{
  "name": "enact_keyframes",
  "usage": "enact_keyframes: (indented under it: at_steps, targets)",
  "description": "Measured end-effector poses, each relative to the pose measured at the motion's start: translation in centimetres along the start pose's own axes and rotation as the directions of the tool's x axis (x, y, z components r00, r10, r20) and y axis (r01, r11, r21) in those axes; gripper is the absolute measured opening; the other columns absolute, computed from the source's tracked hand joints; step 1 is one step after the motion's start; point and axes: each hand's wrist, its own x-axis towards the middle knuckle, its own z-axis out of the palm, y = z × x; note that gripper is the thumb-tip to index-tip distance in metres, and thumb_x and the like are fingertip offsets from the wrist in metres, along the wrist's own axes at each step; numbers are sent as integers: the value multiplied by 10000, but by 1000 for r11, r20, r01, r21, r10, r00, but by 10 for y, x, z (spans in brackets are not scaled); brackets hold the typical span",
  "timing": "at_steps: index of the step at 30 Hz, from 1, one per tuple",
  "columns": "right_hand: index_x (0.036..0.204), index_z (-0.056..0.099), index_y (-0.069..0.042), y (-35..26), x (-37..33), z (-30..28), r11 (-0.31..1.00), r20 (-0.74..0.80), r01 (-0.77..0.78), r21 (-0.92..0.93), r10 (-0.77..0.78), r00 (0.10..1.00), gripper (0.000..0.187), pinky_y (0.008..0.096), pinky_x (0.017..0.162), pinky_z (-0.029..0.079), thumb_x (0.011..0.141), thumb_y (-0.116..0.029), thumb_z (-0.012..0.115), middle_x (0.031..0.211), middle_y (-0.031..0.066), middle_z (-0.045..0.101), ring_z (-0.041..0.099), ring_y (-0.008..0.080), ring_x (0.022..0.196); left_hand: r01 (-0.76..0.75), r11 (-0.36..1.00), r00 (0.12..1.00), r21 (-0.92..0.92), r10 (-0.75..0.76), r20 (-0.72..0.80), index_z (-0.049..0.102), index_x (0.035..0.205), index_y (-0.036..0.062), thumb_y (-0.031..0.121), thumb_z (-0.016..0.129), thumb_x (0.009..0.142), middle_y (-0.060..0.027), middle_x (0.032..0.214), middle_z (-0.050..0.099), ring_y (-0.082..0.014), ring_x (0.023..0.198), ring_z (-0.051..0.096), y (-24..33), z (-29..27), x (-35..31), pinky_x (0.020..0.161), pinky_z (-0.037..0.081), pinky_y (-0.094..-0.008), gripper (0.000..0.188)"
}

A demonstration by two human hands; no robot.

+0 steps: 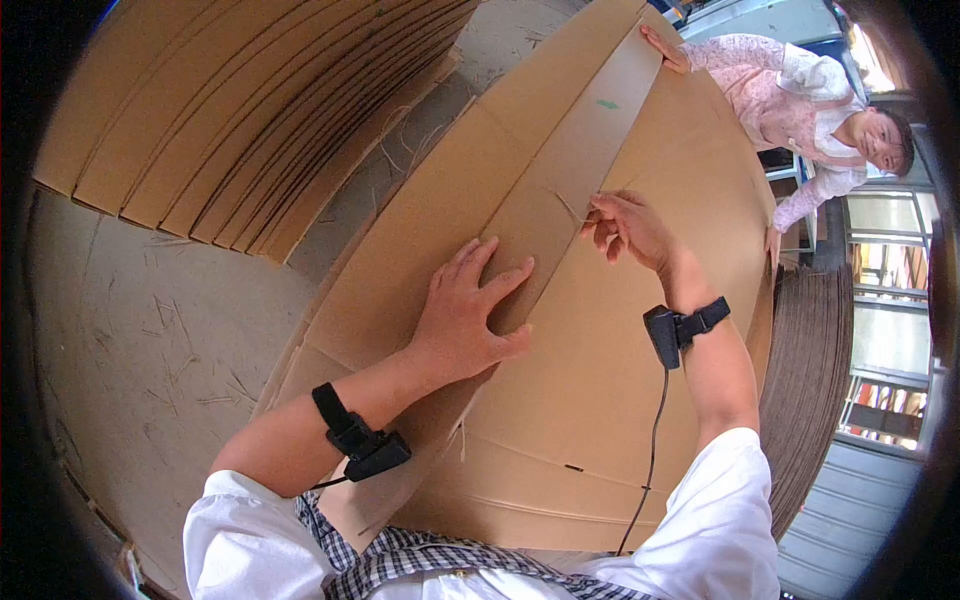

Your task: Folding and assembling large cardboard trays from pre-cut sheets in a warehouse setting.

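Left hand (466, 315) lies flat, fingers spread, on the cardboard sheet (600, 390) in front; right hand (628, 228) pinches a thin strand (568, 206) at the flap (560, 190) edge.

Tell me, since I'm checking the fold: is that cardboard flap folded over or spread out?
Folded over: the flap lies flat on the sheet, pressed by the left hand.

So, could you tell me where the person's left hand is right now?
In the head view, the left hand lies flat at centre on the folded cardboard flap, left of the right hand.
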Motion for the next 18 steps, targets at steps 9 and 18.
enact_keyframes:
  at_steps: [9,18]
  targets:
    - [770,549,-108,39,10,-13,992,140,102,74,-112,984,315,214,469,412,939,-372,559,657,-24,553,498,72,523,-8,1000,1000,-12,8,0,510,1333,206,354,695,712,-226,1414,342,-401,1324,307,1,9,-2,1072,267,-487,665]
    - [755,545,-104,7,3,4,991,177,62,-117,-41,983,316,207,473,412,926,-367,582,627,-24,528,524,58,555,14,999,1000,-39,-13,16,502,1340,205,358,703,707,-219,1420,351,-400,1322,324,-11,3,-1,1082,273,-478,682]
